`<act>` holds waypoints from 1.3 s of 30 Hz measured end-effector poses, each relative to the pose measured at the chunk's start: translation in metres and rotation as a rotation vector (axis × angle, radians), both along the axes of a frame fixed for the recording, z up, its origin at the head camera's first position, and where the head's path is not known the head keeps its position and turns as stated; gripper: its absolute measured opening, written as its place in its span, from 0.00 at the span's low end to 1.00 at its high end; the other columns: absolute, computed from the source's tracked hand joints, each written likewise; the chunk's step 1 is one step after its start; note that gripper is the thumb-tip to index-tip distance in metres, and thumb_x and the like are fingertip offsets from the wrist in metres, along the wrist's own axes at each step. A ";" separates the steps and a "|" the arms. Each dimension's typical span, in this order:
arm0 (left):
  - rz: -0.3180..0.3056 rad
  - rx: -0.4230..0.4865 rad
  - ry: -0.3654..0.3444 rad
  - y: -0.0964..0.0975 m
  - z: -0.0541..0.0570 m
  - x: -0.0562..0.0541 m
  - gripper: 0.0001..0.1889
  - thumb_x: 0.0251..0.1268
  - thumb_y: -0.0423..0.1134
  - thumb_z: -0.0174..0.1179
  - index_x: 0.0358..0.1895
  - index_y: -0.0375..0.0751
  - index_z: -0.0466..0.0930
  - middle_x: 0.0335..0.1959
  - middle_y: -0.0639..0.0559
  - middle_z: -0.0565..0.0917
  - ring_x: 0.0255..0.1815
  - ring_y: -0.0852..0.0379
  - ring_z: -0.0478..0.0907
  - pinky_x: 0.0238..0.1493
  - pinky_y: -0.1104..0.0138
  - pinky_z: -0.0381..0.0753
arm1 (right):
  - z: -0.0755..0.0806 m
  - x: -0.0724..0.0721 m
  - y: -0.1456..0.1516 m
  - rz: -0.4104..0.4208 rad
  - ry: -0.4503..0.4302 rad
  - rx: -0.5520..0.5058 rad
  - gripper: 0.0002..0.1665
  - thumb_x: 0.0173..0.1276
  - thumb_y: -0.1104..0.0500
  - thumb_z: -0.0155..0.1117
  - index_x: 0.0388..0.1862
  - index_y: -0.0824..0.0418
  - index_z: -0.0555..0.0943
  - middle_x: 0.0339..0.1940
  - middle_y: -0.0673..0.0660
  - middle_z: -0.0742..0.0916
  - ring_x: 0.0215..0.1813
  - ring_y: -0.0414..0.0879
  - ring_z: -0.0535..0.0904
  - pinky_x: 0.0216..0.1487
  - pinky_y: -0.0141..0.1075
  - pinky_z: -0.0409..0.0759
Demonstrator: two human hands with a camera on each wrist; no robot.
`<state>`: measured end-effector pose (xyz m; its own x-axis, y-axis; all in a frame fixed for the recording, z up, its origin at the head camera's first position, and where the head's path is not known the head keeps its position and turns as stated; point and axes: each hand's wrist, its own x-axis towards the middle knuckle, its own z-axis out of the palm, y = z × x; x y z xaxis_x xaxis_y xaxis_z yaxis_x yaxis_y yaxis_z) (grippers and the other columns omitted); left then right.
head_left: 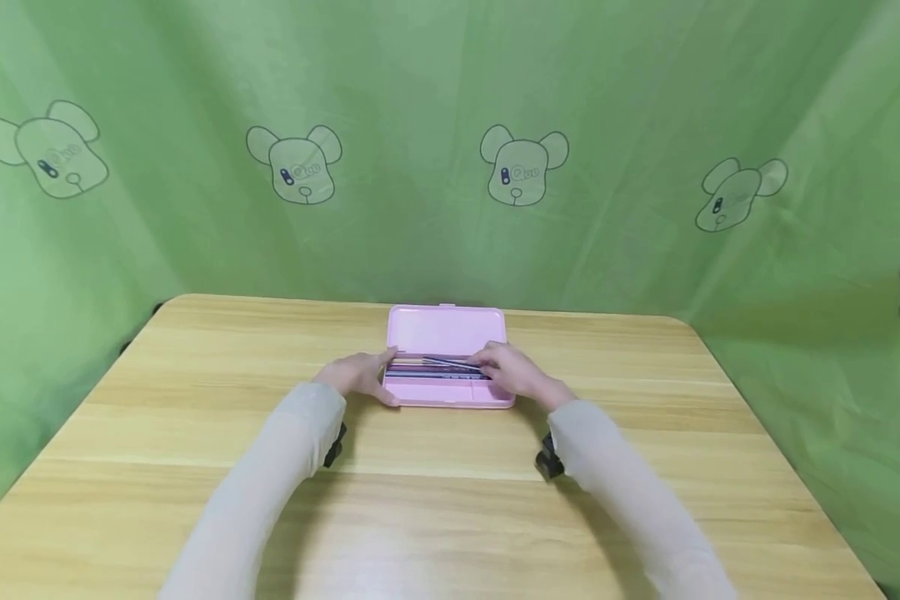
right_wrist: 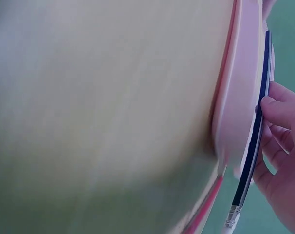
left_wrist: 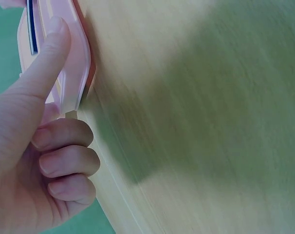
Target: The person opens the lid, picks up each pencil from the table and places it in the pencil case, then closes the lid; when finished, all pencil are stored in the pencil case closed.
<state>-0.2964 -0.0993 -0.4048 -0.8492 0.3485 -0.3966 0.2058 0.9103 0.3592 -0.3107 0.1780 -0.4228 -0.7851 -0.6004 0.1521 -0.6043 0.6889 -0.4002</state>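
Note:
A pink pencil case [head_left: 427, 392] lies on the table with its lid raised at the far side. Several dark pencils [head_left: 431, 375] rest lengthwise inside it. My left hand [head_left: 356, 372] grips the case's left end; in the left wrist view the thumb [left_wrist: 46, 61] lies over its edge and the other fingers are curled. At the right end, my right hand [head_left: 513, 369] pinches a dark pencil [right_wrist: 249, 161] between thumb and fingers. That pencil has a metal band and a white eraser end, and is slanted over the others in the head view.
The wooden table [head_left: 435, 517] has rounded far corners. Behind and beside it hangs a green curtain [head_left: 420, 233] printed with bear heads. The raised lid [head_left: 446, 327] stands near the table's far edge. A dark device [head_left: 549, 458] shows under the right wrist.

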 end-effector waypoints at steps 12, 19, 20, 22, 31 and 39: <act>-0.004 -0.004 -0.002 0.001 0.001 -0.003 0.56 0.43 0.59 0.67 0.73 0.51 0.40 0.68 0.36 0.58 0.67 0.40 0.57 0.66 0.51 0.58 | 0.001 -0.006 -0.033 0.019 -0.003 0.053 0.15 0.62 0.70 0.55 0.46 0.63 0.82 0.35 0.56 0.82 0.41 0.49 0.77 0.49 0.41 0.76; -0.005 0.007 -0.010 0.001 0.000 -0.002 0.55 0.43 0.60 0.66 0.73 0.52 0.41 0.69 0.37 0.57 0.68 0.41 0.56 0.66 0.51 0.58 | 0.000 -0.010 -0.047 0.033 -0.036 0.098 0.16 0.63 0.70 0.54 0.47 0.62 0.82 0.36 0.55 0.81 0.42 0.48 0.76 0.49 0.40 0.76; -0.004 0.007 -0.011 0.001 0.000 -0.002 0.56 0.43 0.60 0.66 0.73 0.52 0.41 0.69 0.37 0.57 0.68 0.41 0.57 0.66 0.51 0.58 | -0.001 -0.010 -0.049 0.036 -0.039 0.101 0.16 0.63 0.69 0.54 0.48 0.62 0.82 0.36 0.55 0.81 0.42 0.48 0.76 0.49 0.40 0.76; -0.004 0.005 -0.011 0.001 0.000 -0.001 0.56 0.43 0.60 0.66 0.73 0.52 0.40 0.69 0.37 0.58 0.68 0.42 0.57 0.66 0.51 0.58 | -0.003 -0.011 -0.051 0.039 -0.043 0.105 0.16 0.63 0.69 0.54 0.48 0.62 0.81 0.35 0.56 0.81 0.41 0.48 0.76 0.49 0.40 0.76; 0.004 -0.003 -0.005 0.000 0.001 0.000 0.56 0.43 0.61 0.66 0.73 0.52 0.41 0.69 0.38 0.58 0.68 0.42 0.57 0.66 0.51 0.59 | -0.004 -0.012 -0.051 0.021 -0.063 0.071 0.17 0.62 0.70 0.54 0.49 0.63 0.81 0.37 0.56 0.81 0.43 0.48 0.76 0.51 0.40 0.76; 0.012 -0.010 -0.012 -0.001 0.001 0.001 0.55 0.44 0.59 0.66 0.73 0.52 0.40 0.69 0.37 0.58 0.68 0.41 0.57 0.66 0.50 0.58 | -0.006 -0.011 -0.042 0.000 -0.064 -0.027 0.15 0.61 0.71 0.56 0.46 0.64 0.82 0.36 0.56 0.82 0.41 0.48 0.77 0.48 0.41 0.76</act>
<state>-0.2956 -0.1002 -0.4039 -0.8485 0.3344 -0.4102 0.1908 0.9163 0.3521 -0.3213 0.1364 -0.4289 -0.7935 -0.5971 0.1179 -0.5772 0.6769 -0.4567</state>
